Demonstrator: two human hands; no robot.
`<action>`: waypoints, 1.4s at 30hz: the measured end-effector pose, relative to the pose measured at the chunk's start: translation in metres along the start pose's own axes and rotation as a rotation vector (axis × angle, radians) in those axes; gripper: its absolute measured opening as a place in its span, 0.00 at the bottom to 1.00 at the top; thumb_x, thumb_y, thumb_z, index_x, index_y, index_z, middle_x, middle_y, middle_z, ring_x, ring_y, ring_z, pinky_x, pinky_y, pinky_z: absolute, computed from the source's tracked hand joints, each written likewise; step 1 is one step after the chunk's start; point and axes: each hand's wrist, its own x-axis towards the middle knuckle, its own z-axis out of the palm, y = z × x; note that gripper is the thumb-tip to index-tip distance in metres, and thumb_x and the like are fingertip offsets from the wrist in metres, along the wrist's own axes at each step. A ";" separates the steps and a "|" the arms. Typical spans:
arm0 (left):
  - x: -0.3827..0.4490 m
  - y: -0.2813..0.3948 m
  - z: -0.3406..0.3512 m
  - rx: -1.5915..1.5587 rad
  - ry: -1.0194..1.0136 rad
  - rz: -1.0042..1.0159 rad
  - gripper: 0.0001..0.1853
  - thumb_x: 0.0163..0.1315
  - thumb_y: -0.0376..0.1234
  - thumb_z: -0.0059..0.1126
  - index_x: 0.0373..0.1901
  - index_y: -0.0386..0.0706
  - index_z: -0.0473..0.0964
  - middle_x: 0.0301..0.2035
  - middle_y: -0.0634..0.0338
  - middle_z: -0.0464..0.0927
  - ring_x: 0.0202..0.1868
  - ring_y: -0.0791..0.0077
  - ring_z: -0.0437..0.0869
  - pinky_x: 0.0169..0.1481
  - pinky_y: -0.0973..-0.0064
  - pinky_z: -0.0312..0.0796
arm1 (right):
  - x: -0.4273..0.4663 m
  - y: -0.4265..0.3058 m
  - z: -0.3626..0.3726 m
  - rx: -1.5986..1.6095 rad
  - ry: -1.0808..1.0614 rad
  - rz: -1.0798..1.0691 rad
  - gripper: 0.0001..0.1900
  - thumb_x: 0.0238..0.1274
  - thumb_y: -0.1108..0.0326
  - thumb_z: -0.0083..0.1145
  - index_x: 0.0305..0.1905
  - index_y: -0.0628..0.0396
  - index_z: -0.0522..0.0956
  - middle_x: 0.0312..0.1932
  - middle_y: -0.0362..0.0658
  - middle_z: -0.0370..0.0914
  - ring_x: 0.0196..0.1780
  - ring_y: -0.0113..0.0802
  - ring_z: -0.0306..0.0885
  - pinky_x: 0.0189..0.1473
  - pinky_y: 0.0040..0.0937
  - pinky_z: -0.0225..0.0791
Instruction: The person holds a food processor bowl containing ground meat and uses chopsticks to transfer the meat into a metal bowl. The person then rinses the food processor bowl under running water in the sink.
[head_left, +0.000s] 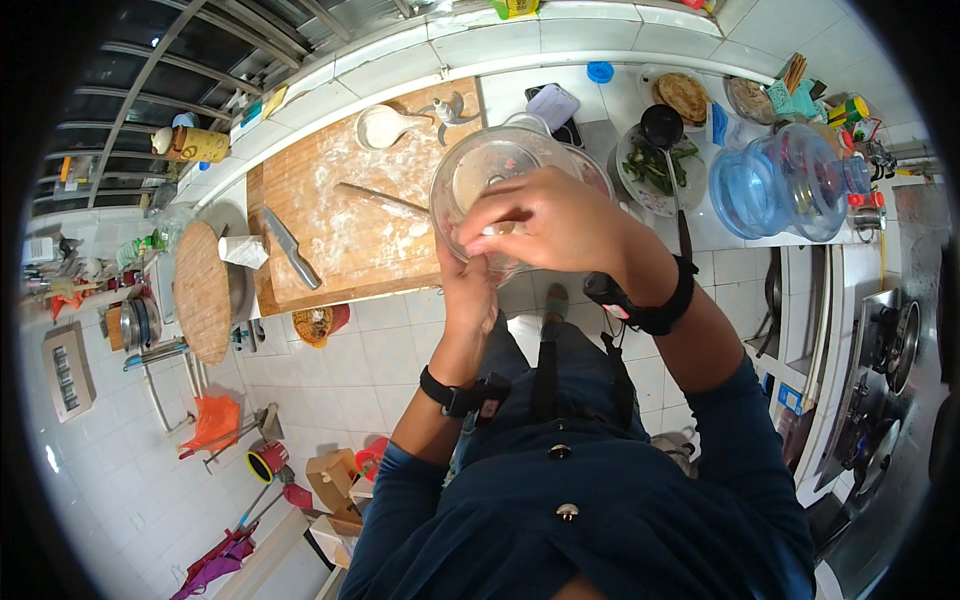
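Observation:
My left hand (466, 289) grips the near rim of a clear bowl-shaped container (459, 161), which is tilted over the right end of the floured wooden board (360, 255). Bits of pinkish food cling inside it. Over its opening is my right hand (536, 217), with bent fingers pinching a small whitish piece whose kind I cannot tell. Behind the container lies a food processor blade (448, 111). A scoop of flour (382, 127) rests to its left, and a thin rolling pin (379, 196) reaches up to the container. Farther left is a kitchen knife (291, 247).
Right of the board are a phone (553, 106), a plate of green peppers (637, 176) with a black ladle (661, 127) across it, flatbreads (681, 94) and a large blue water bottle (780, 184). A round woven lid (202, 292) stands at the left.

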 end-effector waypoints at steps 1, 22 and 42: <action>-0.001 -0.001 0.000 -0.014 -0.048 0.071 0.43 0.58 0.12 0.28 0.75 0.51 0.42 0.67 0.51 0.57 0.62 0.58 0.73 0.54 0.64 0.80 | -0.005 0.001 -0.005 -0.026 -0.014 0.086 0.06 0.57 0.73 0.62 0.40 0.54 0.84 0.37 0.42 0.84 0.34 0.28 0.80 0.35 0.23 0.72; -0.012 -0.011 -0.023 0.048 0.087 0.217 0.41 0.60 0.14 0.36 0.75 0.48 0.42 0.67 0.51 0.57 0.61 0.60 0.71 0.52 0.69 0.78 | -0.061 0.054 0.034 -0.164 0.356 0.302 0.08 0.57 0.76 0.63 0.42 0.57 0.84 0.40 0.46 0.84 0.40 0.30 0.82 0.41 0.26 0.73; -0.014 -0.015 -0.052 0.101 0.112 0.277 0.42 0.59 0.15 0.33 0.75 0.50 0.39 0.71 0.51 0.46 0.64 0.48 0.69 0.57 0.53 0.77 | -0.056 0.059 0.049 0.022 0.280 0.353 0.07 0.59 0.75 0.61 0.43 0.59 0.84 0.39 0.44 0.84 0.40 0.33 0.81 0.43 0.28 0.73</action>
